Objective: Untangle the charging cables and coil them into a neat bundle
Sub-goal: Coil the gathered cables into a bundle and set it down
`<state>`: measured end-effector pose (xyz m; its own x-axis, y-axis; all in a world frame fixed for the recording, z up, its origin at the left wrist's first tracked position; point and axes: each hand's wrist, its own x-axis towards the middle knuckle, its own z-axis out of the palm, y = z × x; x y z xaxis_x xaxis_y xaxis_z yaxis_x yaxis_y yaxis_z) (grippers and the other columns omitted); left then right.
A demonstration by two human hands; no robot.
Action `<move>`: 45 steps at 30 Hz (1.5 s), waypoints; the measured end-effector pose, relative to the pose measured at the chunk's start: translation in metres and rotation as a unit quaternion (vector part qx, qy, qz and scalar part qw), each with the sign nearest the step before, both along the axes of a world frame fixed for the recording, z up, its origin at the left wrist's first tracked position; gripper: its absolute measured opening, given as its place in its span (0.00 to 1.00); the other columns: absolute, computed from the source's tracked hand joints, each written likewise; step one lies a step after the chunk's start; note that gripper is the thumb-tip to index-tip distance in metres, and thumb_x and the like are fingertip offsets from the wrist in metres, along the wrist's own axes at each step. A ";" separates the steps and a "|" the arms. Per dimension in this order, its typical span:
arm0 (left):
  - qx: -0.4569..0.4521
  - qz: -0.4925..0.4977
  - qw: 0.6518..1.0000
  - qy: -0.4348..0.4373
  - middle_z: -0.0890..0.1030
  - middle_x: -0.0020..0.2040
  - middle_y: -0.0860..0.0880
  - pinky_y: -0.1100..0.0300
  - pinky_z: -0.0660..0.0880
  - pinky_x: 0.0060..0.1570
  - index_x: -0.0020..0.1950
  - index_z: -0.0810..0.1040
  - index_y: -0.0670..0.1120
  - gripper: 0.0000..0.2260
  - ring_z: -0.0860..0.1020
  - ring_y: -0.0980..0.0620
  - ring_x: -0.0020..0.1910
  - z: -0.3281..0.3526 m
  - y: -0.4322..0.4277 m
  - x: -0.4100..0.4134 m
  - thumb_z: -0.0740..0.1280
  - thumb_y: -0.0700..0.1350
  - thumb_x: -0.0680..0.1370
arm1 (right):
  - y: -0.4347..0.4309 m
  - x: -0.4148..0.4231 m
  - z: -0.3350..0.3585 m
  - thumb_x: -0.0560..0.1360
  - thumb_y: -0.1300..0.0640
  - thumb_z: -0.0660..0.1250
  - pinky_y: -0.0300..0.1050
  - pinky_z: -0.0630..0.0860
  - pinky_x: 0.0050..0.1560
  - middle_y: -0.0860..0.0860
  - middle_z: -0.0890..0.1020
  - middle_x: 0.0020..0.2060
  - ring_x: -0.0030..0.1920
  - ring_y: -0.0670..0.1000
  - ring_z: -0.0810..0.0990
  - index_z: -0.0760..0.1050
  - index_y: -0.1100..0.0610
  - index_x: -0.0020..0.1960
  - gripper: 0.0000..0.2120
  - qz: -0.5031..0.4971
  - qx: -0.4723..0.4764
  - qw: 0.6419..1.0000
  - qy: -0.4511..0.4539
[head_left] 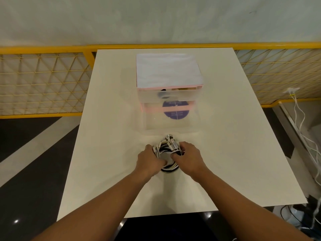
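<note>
A coiled bundle of white and black charging cables sits on the white table, near the front edge and at the middle; the left hand grips the coil's left side with fingers curled round the strands; the right hand holds the right side, its thumb pinching in over the loop; several plug ends stick up at the far side of the bundle; beyond it, apart from the cables, stands a pink-framed drawer unit with clear fronts, its lower drawer pulled out toward the hands.
</note>
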<state>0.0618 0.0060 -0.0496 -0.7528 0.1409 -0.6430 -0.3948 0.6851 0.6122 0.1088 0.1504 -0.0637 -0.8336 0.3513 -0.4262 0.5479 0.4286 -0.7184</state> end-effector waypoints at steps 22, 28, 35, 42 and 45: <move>-0.034 -0.086 0.978 0.189 0.79 0.57 0.47 0.56 0.76 0.43 0.66 0.72 0.48 0.25 0.79 0.47 0.52 0.119 -0.006 -0.114 0.72 0.59 0.75 | 0.046 -0.069 0.068 0.75 0.67 0.71 0.54 0.81 0.47 0.54 0.85 0.44 0.41 0.55 0.83 0.82 0.51 0.51 0.12 0.010 -0.180 0.979 0.095; -0.071 -0.170 0.940 0.286 0.64 0.75 0.43 0.48 0.64 0.70 0.78 0.63 0.48 0.24 0.63 0.40 0.74 0.110 0.013 -0.144 0.64 0.48 0.82 | 0.052 -0.101 0.056 0.75 0.67 0.72 0.63 0.82 0.54 0.59 0.86 0.49 0.51 0.63 0.85 0.83 0.58 0.57 0.12 -0.013 -0.225 0.971 0.077; -0.135 -0.302 0.906 0.264 0.45 0.83 0.47 0.50 0.43 0.77 0.82 0.51 0.52 0.26 0.40 0.38 0.80 0.093 0.027 -0.161 0.55 0.50 0.85 | 0.058 -0.120 0.032 0.75 0.68 0.71 0.63 0.82 0.53 0.65 0.85 0.50 0.52 0.65 0.85 0.81 0.66 0.55 0.09 -0.024 -0.227 0.974 -0.003; -0.148 -0.335 0.895 0.252 0.44 0.83 0.47 0.44 0.43 0.78 0.81 0.53 0.58 0.24 0.37 0.35 0.79 0.083 0.028 -0.168 0.54 0.53 0.85 | 0.060 -0.139 0.019 0.74 0.69 0.72 0.62 0.83 0.51 0.63 0.85 0.49 0.50 0.63 0.85 0.80 0.65 0.54 0.09 -0.062 -0.237 0.968 -0.045; -0.144 -0.334 0.894 0.260 0.45 0.83 0.46 0.44 0.43 0.78 0.81 0.53 0.58 0.24 0.37 0.35 0.79 0.081 0.028 -0.167 0.55 0.53 0.85 | 0.059 -0.147 0.010 0.74 0.68 0.73 0.62 0.83 0.52 0.62 0.85 0.48 0.51 0.63 0.85 0.81 0.64 0.52 0.07 -0.088 -0.225 0.969 -0.052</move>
<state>-0.1050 0.0335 0.0311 -0.7705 0.5559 -0.3118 0.4490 0.8206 0.3536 -0.0378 0.2090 -0.0534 -0.7223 0.2436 -0.6472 0.6632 -0.0211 -0.7481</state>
